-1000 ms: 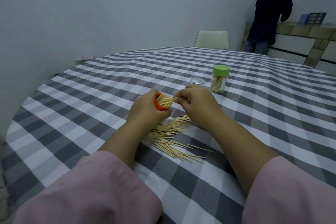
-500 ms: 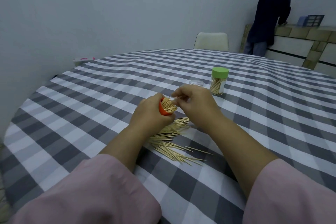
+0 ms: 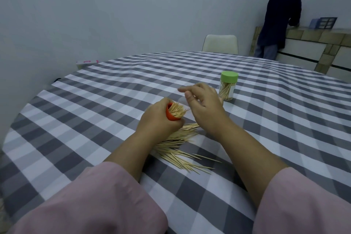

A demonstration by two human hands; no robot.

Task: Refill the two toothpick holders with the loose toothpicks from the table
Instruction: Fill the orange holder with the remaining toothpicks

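Left hand [image 3: 157,119] clamped around orange holder [image 3: 171,115], its body mostly hidden, right hand [image 3: 204,104] fingers apart, empty

Right hand [image 3: 204,107] has lifted off the orange holder [image 3: 171,115], fingers spread.

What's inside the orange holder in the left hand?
The orange holder holds a dense bundle of toothpicks, tips fanning out. The left hand wraps its body, hiding the fill depth.

Orange holder [image 3: 170,115], tilted, packed with toothpicks; loose toothpicks [image 3: 180,150] fanned just nearer; green-lidded holder [image 3: 227,88] upright beyond, part-filled.
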